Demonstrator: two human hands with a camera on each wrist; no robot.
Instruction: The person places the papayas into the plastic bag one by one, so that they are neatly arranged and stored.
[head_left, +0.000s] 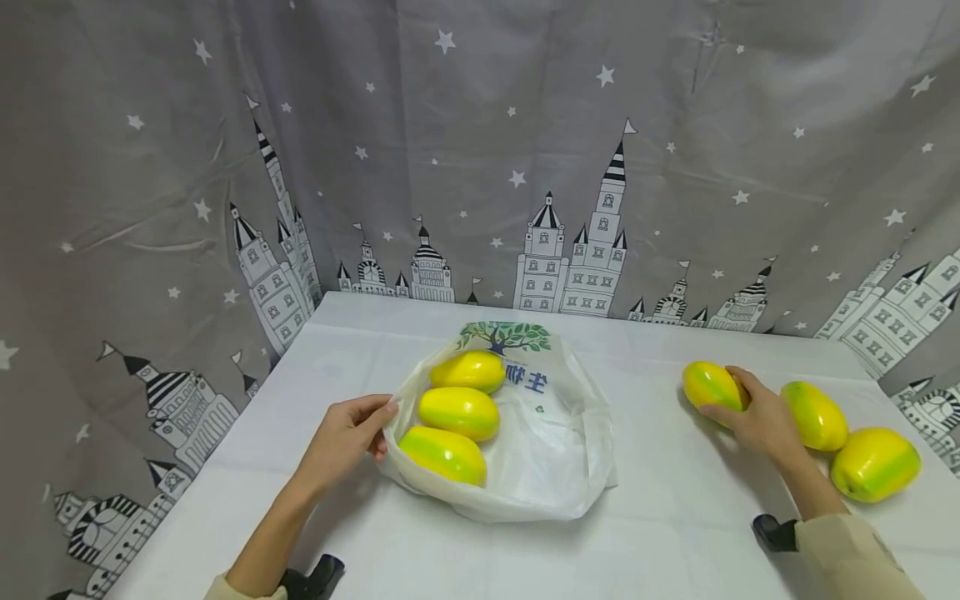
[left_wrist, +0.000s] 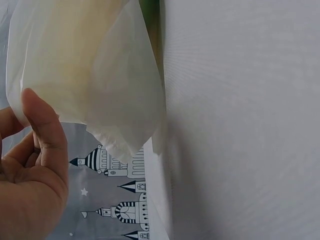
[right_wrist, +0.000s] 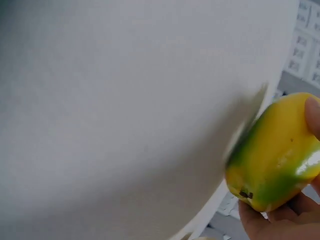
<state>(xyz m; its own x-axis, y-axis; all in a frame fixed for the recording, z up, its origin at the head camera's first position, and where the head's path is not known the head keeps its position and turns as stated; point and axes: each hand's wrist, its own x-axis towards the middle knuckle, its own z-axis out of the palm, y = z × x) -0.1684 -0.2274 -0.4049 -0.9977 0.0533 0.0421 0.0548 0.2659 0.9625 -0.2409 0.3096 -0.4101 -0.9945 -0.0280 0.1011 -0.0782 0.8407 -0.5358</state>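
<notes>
A white plastic bag (head_left: 547, 467) with a printed green tree lies on the table, its mouth spread wide. Inside, along its left side, are three yellow-green mangoes (head_left: 459, 413). My left hand (head_left: 348, 433) pinches the bag's left rim between thumb and fingers; in the left wrist view, the hand (left_wrist: 37, 165) is at the thin plastic edge. Over on the right, my right hand (head_left: 761, 417) grips a mango (head_left: 707, 385). The right wrist view shows this mango (right_wrist: 275, 155) between thumb and fingers, its dark stem end visible.
Two more mangoes, one (head_left: 815, 415) beside the right wrist and another (head_left: 875, 464) nearer the table's right side, lie close together. A white cloth covers the table (head_left: 675, 533). Behind it hangs a grey curtain (head_left: 480, 125) printed with castles and stars.
</notes>
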